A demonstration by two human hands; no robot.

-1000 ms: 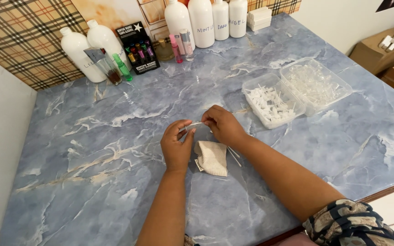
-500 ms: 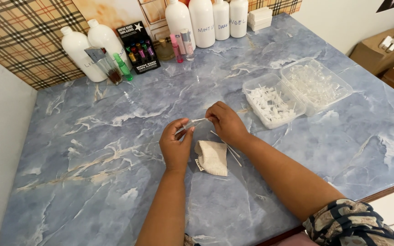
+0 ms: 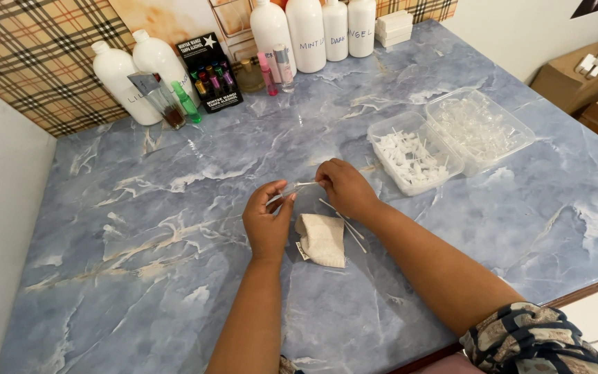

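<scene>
Near edge of desk (image 3: 174,291), blue marbled top: both forearms come in from the near edge, patterned sleeve (image 3: 534,343) at the near right corner.

Folded beige cloth (image 3: 322,239) lies flat on the desk, toward the middle of the near half, between the two wrists. Thin white sticks (image 3: 344,223) lie loose just beside its right side, touching the cloth's edge or nearly so; cannot tell which.

Left hand (image 3: 268,220): fingers closed in a pinch on the left end of a small clear tube (image 3: 292,190), held just above the desk beyond the cloth. Right hand (image 3: 344,188): fingertips pinched together on the tube's right end, where a thin white piece shows. Both hands clamp the same tube, level, between them.

Farther right, toward the right edge: two clear plastic trays side by side, touching. Nearer tray (image 3: 382,131) holds small white parts; farther tray (image 3: 513,142) holds clear parts.

Far edge: row of white bottles (image 3: 306,34), two more white bottles (image 3: 115,73) at the far left, a black box of small coloured vials (image 3: 210,73), slim spray bottles (image 3: 268,73) near it.
</scene>
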